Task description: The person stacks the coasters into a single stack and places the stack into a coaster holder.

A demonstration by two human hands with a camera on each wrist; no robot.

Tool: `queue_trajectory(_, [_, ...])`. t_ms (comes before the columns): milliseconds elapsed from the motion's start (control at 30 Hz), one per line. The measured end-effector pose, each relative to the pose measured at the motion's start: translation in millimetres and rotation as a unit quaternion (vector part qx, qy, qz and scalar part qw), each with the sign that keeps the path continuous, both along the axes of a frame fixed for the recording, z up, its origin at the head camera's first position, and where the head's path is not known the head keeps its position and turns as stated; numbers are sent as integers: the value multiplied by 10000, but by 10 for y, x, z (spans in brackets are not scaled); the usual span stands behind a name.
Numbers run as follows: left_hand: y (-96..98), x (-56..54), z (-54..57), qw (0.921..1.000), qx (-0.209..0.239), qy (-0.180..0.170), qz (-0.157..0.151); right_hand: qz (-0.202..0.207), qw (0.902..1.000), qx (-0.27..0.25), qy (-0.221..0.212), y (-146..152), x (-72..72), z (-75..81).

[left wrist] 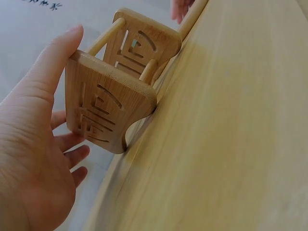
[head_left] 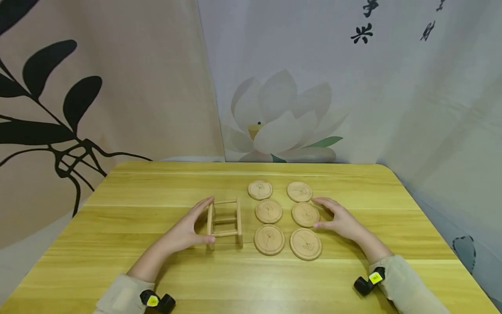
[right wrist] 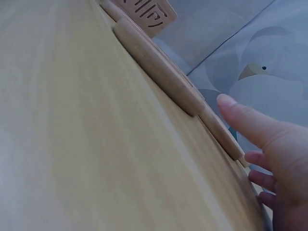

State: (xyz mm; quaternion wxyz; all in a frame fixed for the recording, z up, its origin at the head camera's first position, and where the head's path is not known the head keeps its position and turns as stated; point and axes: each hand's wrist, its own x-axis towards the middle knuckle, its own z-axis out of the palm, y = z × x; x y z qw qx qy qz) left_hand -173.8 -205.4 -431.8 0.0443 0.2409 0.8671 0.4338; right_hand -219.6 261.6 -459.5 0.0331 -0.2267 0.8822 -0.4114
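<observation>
A small wooden coaster holder (head_left: 225, 233) stands left of the middle of the table, with two slotted end panels joined by rods. My left hand (head_left: 182, 231) grips its left panel, thumb at the near end and fingers at the far end; the left wrist view shows the cut pattern of that panel (left wrist: 103, 106) between them. Several round wooden coasters with engraved leaves lie flat in two columns to the right. Beside the middle coaster (head_left: 305, 214) of the right column is my right hand (head_left: 341, 220), thumb and fingers spread around its right edge.
The other right-column coasters are a far one (head_left: 300, 192) and a near one (head_left: 306, 244). In the left column lie far (head_left: 260, 190), middle (head_left: 268, 211) and near (head_left: 269, 240) coasters. A printed curtain (head_left: 164, 87) hangs behind the wooden table (head_left: 251, 283).
</observation>
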Motion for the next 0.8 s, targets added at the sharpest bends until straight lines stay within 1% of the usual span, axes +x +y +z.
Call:
queue_trajectory(233, [3, -8, -13, 9999, 114, -50, -57, 60, 9997, 150, 168, -2, -32, -39])
queue_trajectory(533, [9, -13, -37, 9998, 162, 50, -52, 202, 9989, 237, 348, -12, -37, -53])
queue_trajectory(800, [-5, -32, -81, 9994, 313, 99, -97, 209, 9979, 365, 497, -15, -47, -69])
